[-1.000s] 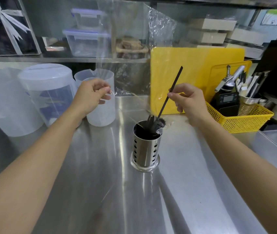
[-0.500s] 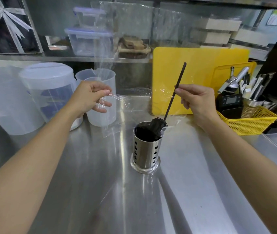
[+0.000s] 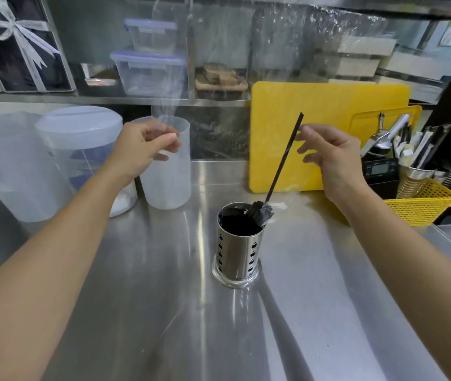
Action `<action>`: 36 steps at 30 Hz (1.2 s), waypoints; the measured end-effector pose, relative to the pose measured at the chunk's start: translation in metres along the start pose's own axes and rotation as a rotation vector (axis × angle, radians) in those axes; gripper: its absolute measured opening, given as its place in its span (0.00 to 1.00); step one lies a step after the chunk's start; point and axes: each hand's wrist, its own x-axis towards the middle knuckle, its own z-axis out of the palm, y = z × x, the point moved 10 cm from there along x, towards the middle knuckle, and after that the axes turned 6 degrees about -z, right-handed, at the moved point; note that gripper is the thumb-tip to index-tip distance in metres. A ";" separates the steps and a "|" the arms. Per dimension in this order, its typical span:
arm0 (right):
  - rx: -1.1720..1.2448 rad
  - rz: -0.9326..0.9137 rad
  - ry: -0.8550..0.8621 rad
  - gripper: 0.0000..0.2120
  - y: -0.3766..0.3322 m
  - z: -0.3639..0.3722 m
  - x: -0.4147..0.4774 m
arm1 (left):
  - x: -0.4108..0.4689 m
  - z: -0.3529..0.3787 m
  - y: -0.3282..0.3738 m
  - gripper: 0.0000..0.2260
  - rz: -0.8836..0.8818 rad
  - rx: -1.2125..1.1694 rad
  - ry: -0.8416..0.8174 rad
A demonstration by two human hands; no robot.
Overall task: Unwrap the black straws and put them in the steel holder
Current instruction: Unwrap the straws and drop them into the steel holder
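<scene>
A perforated steel holder [image 3: 236, 251] stands mid-counter with a bunch of black straws [image 3: 260, 213] sunk inside at its right rim. One black straw [image 3: 285, 158] sticks far out, leaning up to the right. My right hand [image 3: 334, 155] hovers just right of that straw with fingers spread, its fingertips close to the straw without clasping it. My left hand [image 3: 142, 149] is raised at the left, pinching a clear plastic wrapper [image 3: 169, 78] that stretches upward as a thin film across the top of the view.
A yellow cutting board [image 3: 329, 111] leans behind the holder. A yellow basket [image 3: 422, 207] with a scale and utensils sits at the right. A translucent jug [image 3: 166, 182] and a lidded container [image 3: 78, 138] stand at the left, below a shelf of boxes.
My right hand has opened its pinch on the tall straw, which now leans in the holder. My left hand lifted the clear wrapper higher and away from the holder.
</scene>
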 end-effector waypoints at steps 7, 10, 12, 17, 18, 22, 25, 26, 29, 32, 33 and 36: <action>-0.004 -0.025 -0.010 0.03 -0.006 -0.002 0.006 | 0.003 -0.011 0.019 0.08 0.075 -0.071 0.032; -0.004 -0.026 0.007 0.02 -0.006 -0.005 0.007 | 0.005 -0.012 0.026 0.09 0.083 -0.065 0.018; -0.011 -0.031 0.007 0.03 -0.007 -0.006 0.008 | 0.008 -0.012 0.027 0.09 0.072 -0.058 0.025; -0.032 -0.063 -0.013 0.04 -0.011 -0.005 0.009 | 0.015 -0.014 0.032 0.10 0.060 -0.019 0.072; -0.029 -0.061 -0.006 0.04 -0.011 -0.006 0.010 | 0.016 -0.012 0.034 0.11 0.064 -0.012 0.059; -0.037 -0.041 0.005 0.03 -0.010 -0.008 0.012 | 0.017 -0.008 0.041 0.11 0.065 -0.019 0.072; -0.040 -0.038 0.021 0.04 -0.011 -0.010 0.013 | 0.017 -0.006 0.048 0.10 0.064 -0.030 0.091; -0.039 -0.037 0.033 0.04 -0.011 -0.011 0.014 | 0.017 -0.004 0.050 0.10 0.061 -0.035 0.082; -0.046 -0.034 0.047 0.02 -0.012 -0.014 0.017 | 0.018 0.000 0.058 0.10 0.067 0.022 0.097; -0.061 -0.034 0.035 0.02 -0.011 -0.015 0.019 | 0.018 0.012 0.060 0.09 0.046 0.079 0.039; -0.057 -0.034 0.030 0.02 -0.011 -0.014 0.019 | 0.018 0.011 0.060 0.09 0.036 0.079 0.062; -0.041 -0.040 0.032 0.02 -0.012 -0.014 0.020 | 0.020 0.009 0.058 0.06 0.011 0.078 0.082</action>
